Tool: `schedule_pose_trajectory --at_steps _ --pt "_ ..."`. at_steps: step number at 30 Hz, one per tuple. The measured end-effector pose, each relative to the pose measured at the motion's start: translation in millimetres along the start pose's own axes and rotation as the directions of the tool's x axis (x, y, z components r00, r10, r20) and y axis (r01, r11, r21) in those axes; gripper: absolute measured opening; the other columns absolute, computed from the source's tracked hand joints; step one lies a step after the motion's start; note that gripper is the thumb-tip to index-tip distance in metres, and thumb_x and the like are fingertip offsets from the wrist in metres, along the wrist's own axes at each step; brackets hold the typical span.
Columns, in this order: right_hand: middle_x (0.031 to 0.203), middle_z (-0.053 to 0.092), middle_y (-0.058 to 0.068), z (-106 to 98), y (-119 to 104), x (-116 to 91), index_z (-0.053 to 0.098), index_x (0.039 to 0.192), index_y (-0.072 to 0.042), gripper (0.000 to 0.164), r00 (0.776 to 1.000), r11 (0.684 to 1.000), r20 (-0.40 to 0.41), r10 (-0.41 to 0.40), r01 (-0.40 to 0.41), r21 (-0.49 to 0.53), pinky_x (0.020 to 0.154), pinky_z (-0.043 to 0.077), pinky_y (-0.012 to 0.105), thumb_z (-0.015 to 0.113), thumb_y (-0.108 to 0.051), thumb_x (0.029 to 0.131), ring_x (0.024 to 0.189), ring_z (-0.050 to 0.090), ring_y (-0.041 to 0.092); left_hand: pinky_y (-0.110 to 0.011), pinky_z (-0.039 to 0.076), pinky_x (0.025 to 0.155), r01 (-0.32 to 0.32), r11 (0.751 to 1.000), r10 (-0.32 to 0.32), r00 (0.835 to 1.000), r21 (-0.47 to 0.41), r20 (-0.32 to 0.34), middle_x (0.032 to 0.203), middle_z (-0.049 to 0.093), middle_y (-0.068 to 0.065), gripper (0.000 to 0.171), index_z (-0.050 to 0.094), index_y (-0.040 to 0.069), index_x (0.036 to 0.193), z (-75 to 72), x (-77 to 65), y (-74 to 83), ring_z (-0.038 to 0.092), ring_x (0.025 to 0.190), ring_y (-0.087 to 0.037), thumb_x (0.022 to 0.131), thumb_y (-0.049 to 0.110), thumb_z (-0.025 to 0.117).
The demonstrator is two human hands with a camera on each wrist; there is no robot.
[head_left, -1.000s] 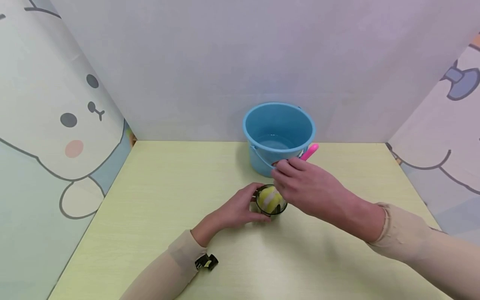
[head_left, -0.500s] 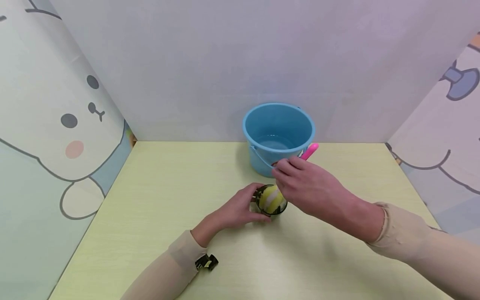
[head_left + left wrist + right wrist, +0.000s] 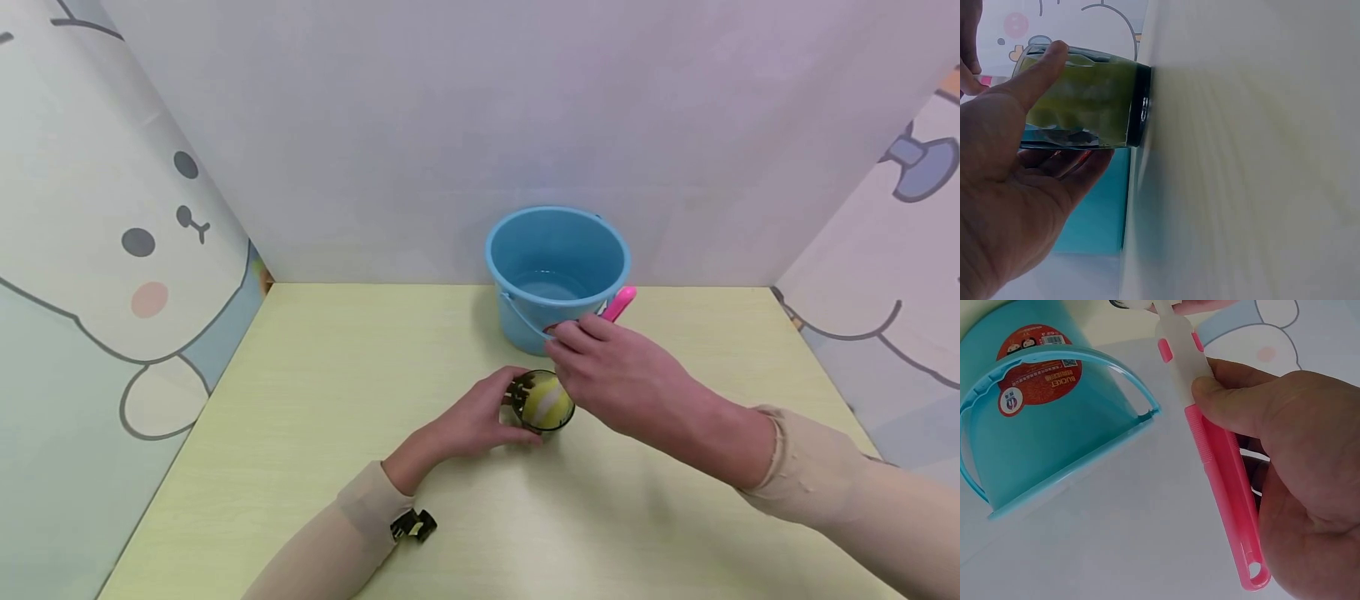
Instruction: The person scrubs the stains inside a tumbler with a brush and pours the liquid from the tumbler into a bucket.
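Note:
My left hand (image 3: pixel 474 417) grips a dark-tinted drinking glass (image 3: pixel 1116 103) by its side, thumb along one side and fingers round the other. The glass stands upright on the table. Inside it sits the yellow sponge head (image 3: pixel 545 407) of a cup brush (image 3: pixel 1225 469), with a pale stripe across the sponge. Above the glass, my right hand (image 3: pixel 618 375) pinches the brush's white-and-pink handle near its neck, thumb on the white part. The pink handle end points up and away toward the bucket. In the head view the right hand hides the brush's neck.
A light blue bucket (image 3: pixel 517 321) with its carrying handle hanging at the front stands just behind the glass, and a little water shows at its bottom. The pale yellow table (image 3: pixel 360 350) meets a light wall (image 3: pixel 375 142) behind, with cartoon-printed panels at both sides.
The yellow sponge turns and shifts inside the glass, its pale stripe changing place and ending slightly to the right. Both hands stay almost where they were, with their holds unchanged.

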State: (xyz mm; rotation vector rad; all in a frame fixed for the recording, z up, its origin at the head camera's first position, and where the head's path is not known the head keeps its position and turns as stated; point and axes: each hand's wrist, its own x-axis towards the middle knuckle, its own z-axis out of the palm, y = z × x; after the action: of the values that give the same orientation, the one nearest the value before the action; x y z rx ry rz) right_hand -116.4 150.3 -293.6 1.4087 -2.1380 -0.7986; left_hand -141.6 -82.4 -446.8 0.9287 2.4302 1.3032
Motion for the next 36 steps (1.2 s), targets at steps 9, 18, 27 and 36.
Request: schedule_pose_trajectory --at_steps 9,18,27,36 --pt "0.107 0.063 0.016 -1.2 -0.4 -2.2 0.077 0.106 -0.002 0.058 1.000 1.000 -0.005 -0.005 0.005 0.027 0.096 0.047 0.040 0.105 -0.029 0.063 0.112 0.055 0.035 -0.033 0.048 0.112 0.009 1.000 -0.009 1.000 -0.002 0.010 0.142 0.059 0.001 0.088 0.046 0.013 0.151 -0.3 -0.3 -0.2 0.056 0.130 -0.014 0.081 0.029 0.097" --pt "0.107 0.063 0.016 1.1 -0.3 -3.2 0.077 0.108 -0.003 0.058 1.000 0.999 -0.022 -0.004 0.006 0.051 0.100 0.047 0.041 0.105 -0.028 0.064 0.114 0.055 0.035 -0.034 0.047 0.113 0.012 1.000 -0.012 1.000 -0.008 0.014 0.144 0.058 -0.003 0.089 0.045 0.010 0.152 -0.4 -0.5 -0.3 0.056 0.131 -0.015 0.081 0.029 0.096" --pt "0.111 0.063 0.016 1.2 0.4 -4.8 0.076 0.112 -0.004 0.064 0.999 0.997 -0.033 -0.009 0.011 0.070 0.098 0.049 0.041 0.106 -0.028 0.062 0.115 0.055 0.035 -0.032 0.048 0.112 0.005 1.000 -0.005 1.000 -0.008 0.010 0.142 0.057 0.002 0.088 0.045 0.013 0.151 0.4 -0.6 -1.8 0.056 0.129 -0.013 0.081 0.028 0.096" --pt "0.115 0.063 0.017 3.9 4.1 -7.0 0.074 0.115 -0.004 0.063 0.998 0.997 -0.060 0.003 0.002 0.079 0.094 0.051 0.040 0.105 -0.024 0.064 0.109 0.055 0.034 -0.030 0.049 0.109 0.003 0.999 -0.002 1.000 -0.037 0.011 0.141 0.057 0.002 0.087 0.045 0.015 0.150 0.3 -0.7 -1.4 0.057 0.126 -0.012 0.081 0.026 0.096"
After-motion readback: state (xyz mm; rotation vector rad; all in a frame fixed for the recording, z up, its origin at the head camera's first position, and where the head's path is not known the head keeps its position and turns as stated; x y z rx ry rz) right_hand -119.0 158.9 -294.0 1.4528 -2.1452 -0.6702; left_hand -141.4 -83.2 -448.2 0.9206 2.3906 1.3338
